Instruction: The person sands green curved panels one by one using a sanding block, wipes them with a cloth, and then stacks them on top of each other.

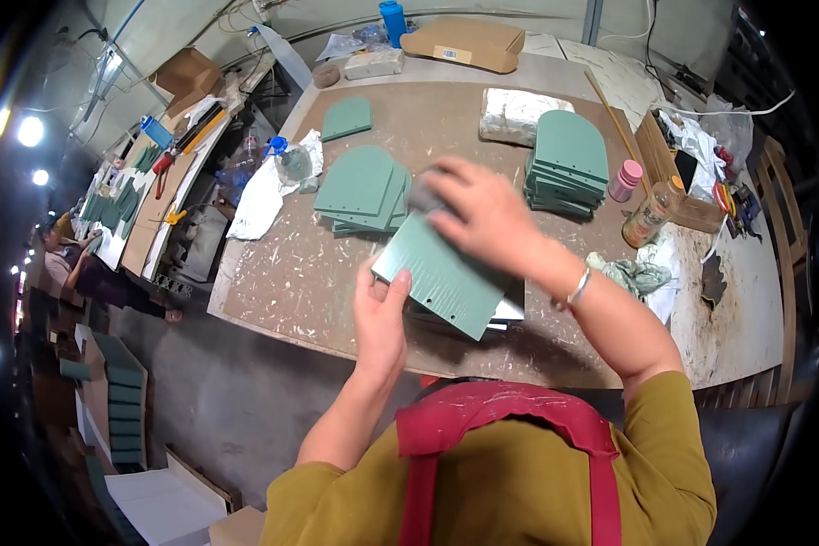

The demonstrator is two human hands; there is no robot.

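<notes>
My left hand [381, 314] grips the left edge of a green panel [450, 282], thumb on top. The panel lies tilted, its face streaked with pale marks and with small holes near one edge. My right hand [487, 218], smeared by motion, is closed round a grey block that looks like a sanding sponge [425, 195], at the panel's far end. Beneath the panel, dark and white items show only in part. Beyond my left hand sits a stack of round-topped green panels [355, 182]; another stack [571, 150] stands to the right, and a smaller panel piece [347, 118] lies farther back.
The scuffed brown worktable [282, 300] carries a spray bottle [292, 164] on a white cloth, a white wrapped bundle [519, 116], a pink bottle [625, 181], a clear bottle [652, 213] and a crumpled rag [634, 273]. A cardboard box [464, 44] lies at the back. Another person [73, 259] works far left.
</notes>
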